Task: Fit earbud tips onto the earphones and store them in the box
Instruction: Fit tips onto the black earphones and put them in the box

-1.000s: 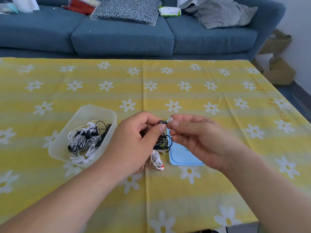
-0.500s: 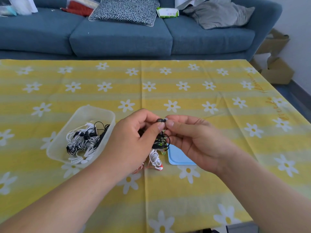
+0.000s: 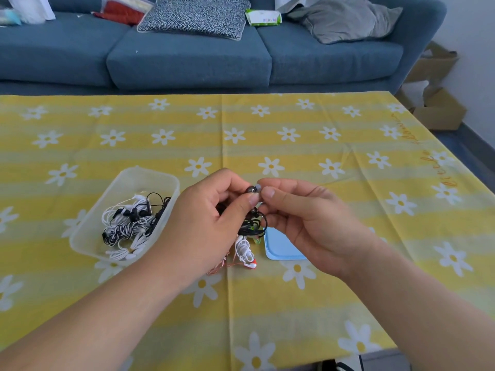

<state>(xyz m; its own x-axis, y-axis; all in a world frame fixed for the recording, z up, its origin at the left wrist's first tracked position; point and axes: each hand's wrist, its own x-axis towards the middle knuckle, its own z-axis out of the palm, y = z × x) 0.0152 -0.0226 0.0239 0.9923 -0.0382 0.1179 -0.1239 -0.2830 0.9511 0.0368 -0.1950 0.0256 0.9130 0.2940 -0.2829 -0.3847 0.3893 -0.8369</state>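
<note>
Both hands work as one pinch: the left hand (image 3: 203, 226) grips a black earbud (image 3: 251, 189), the right hand (image 3: 308, 223) pinches a pale tip (image 3: 258, 187) against it, with the box (image 3: 88, 238) left of the grip; pushed crooked, the soft tip could fold and pop free.

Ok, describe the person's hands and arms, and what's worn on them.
The left hand and right hand are bare: no gloves, rings or wristbands show. The left forearm and right forearm are uncovered as far as the frame edge, with no sleeve in view. The visible thumbnails are short and unpainted.
</note>
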